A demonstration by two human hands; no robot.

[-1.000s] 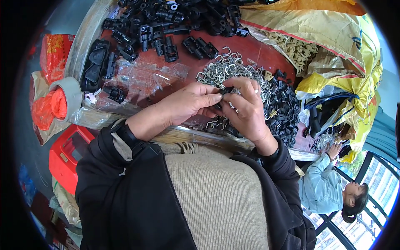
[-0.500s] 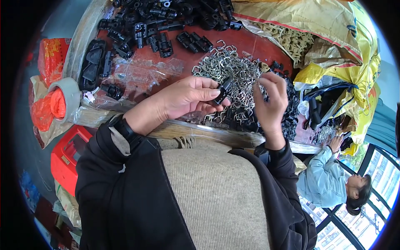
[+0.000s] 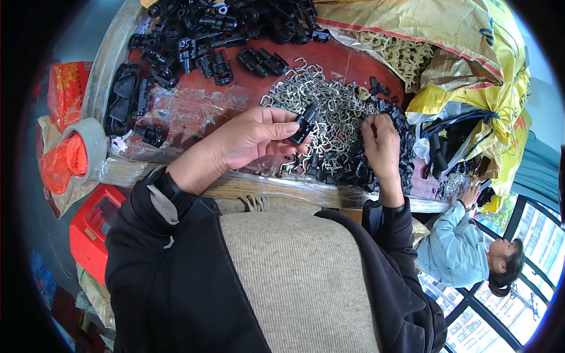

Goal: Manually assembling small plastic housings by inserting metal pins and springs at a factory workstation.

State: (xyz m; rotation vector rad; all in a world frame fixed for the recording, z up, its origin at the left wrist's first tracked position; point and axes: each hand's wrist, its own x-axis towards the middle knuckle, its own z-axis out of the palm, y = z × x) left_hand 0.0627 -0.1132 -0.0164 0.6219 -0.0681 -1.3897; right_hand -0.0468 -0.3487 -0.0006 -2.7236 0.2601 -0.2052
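Observation:
My left hand (image 3: 259,138) is closed round a small black plastic part (image 3: 305,123), with the thumb on top and the fingers beneath. The part is held tilted above the near side of a heap of bent silver metal hooks (image 3: 329,103). To the right, my right hand (image 3: 382,147) reaches down with curled fingertips pinched together at the border between the hooks and a pile of small black pieces (image 3: 406,132). What those fingertips hold, if anything, is hidden.
Larger black plastic parts (image 3: 218,23) lie heaped at the far left of the red tabletop (image 3: 347,62). A yellow sack (image 3: 435,23) of tan pieces (image 3: 406,56) stands far right. Nearer left are a tape roll (image 3: 94,138) and red stool (image 3: 88,229). Another person (image 3: 465,247) works at right.
My right hand has lowered from above the hooks to the edge of the black pieces, its fingertips drawing together. My left hand keeps the black part, now tilted more upright. The view has shifted slightly.

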